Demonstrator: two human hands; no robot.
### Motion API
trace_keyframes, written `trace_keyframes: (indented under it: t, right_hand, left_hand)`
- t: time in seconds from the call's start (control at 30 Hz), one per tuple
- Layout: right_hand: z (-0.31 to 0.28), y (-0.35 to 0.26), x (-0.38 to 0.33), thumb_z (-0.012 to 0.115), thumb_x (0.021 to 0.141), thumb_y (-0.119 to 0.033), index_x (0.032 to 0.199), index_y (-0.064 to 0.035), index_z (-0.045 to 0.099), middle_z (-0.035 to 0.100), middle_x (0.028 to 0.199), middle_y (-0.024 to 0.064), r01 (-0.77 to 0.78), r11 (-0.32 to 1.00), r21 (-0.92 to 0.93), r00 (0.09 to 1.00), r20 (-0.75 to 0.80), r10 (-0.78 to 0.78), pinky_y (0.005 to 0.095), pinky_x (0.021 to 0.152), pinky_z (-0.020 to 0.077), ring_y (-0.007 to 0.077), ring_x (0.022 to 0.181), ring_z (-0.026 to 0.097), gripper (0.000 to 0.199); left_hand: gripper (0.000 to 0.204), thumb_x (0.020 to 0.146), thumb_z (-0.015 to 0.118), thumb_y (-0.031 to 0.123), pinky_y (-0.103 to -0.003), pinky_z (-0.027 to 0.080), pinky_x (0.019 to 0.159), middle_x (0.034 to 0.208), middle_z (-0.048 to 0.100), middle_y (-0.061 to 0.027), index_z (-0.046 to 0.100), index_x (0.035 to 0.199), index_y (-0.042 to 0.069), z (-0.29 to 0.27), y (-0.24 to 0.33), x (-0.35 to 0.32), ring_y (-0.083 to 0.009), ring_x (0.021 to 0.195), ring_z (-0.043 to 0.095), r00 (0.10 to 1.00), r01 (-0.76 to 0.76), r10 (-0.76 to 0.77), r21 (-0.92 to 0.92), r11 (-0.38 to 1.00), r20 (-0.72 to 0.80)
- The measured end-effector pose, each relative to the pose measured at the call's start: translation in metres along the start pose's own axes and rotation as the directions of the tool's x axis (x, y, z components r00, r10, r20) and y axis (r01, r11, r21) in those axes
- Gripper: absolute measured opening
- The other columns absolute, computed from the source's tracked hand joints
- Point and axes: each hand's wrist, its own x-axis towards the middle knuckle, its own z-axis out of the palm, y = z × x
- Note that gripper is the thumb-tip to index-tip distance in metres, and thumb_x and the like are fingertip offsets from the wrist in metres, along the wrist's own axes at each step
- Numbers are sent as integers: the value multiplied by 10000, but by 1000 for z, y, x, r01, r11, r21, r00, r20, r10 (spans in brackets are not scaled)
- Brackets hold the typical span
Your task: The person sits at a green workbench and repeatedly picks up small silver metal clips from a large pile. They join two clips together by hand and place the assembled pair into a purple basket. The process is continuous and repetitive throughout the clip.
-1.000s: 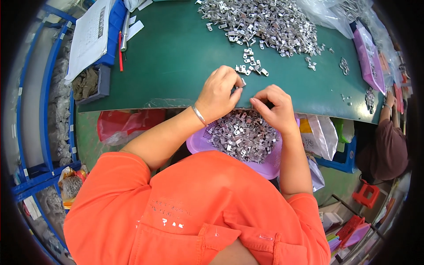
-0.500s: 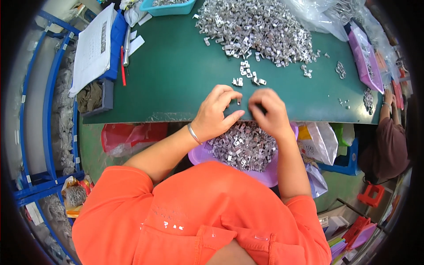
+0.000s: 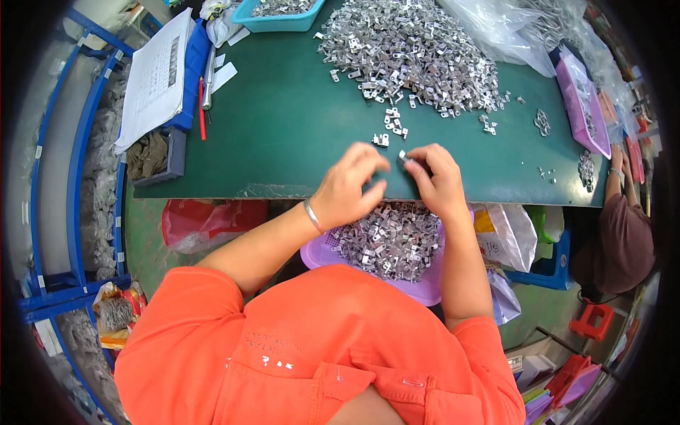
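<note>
My right hand (image 3: 437,178) pinches a small metal bracket (image 3: 403,156) between thumb and fingertips, just above the table's near edge. Beside it, my left hand (image 3: 350,180) has its thumb and curled fingers apart, slightly smeared, with nothing visible between them. Below both hands sits a purple basket (image 3: 312,253) holding a heap of metal brackets (image 3: 391,241). A few loose brackets (image 3: 381,140) lie on the green table (image 3: 276,120) just beyond my hands. Behind them spreads a large pile of similar brackets (image 3: 414,57).
A turquoise tray (image 3: 280,23) of parts stands far left, near papers (image 3: 157,81) and a red pen (image 3: 202,110). At right are a pink basket (image 3: 582,106), clear plastic bags (image 3: 506,35) and another person's arm (image 3: 616,177). Blue shelving (image 3: 78,163) lines the left.
My right hand now shows a bracket in its fingertips, and the loose brackets just beyond it are fewer. The small piece at my left fingertips no longer shows.
</note>
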Motion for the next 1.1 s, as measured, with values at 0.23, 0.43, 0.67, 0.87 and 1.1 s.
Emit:
trace_keyframes:
  t: [0.23, 0.43, 0.67, 0.87, 1.1]
  right_hand:
    - [-22, -15, -11, 782, 774, -81, 756, -25, 656, 619, 769, 69, -123, 935, 333, 974, 219, 50, 323, 653, 458, 222, 709, 588, 138]
    - [20, 0, 25, 739, 791, -74, 913, -45, 674, 626, 912, 99, -51, 994, -95, 982, -187, 33, 382, 802, 487, 295, 905, 607, 142]
    - [4, 2, 20, 644, 740, 3, 815, -31, 650, 640, 841, 99, 97, 986, 137, 990, 86, -109, 386, 737, 501, 283, 826, 620, 83]
    - [1, -1, 15, 670, 793, -28, 936, -46, 701, 655, 859, 92, -6, 997, 81, 999, 44, 2, 380, 755, 487, 288, 835, 609, 147]
    - [36, 15, 57, 714, 800, -38, 1039, -57, 680, 622, 963, 119, 11, 1000, -26, 999, -41, -12, 402, 806, 494, 326, 906, 598, 242]
  left_hand:
    - [173, 831, 675, 21, -305, 523, 707, 921, 592, -93, 635, 999, 32, 4, -34, 33, -196, 730, 607, 999, -6, 16, 228, 974, -39]
    - [79, 898, 634, 22, -243, 510, 689, 879, 655, -45, 604, 970, 8, -3, -20, 21, -91, 722, 610, 934, 355, -346, -304, 884, 85]
    - [203, 813, 666, 16, -361, 496, 822, 1080, 587, -88, 625, 1008, 59, 4, -14, 23, -277, 946, 594, 996, -61, 72, 199, 978, -52]
    - [114, 823, 658, 10, -393, 508, 756, 920, 612, -123, 616, 927, 30, 10, -16, 18, -324, 837, 613, 984, -145, 142, 24, 989, 110]
    - [41, 856, 676, 48, -356, 509, 692, 865, 637, -106, 649, 879, 29, 3, -3, -3, -269, 742, 622, 973, -134, 154, -124, 983, 170]
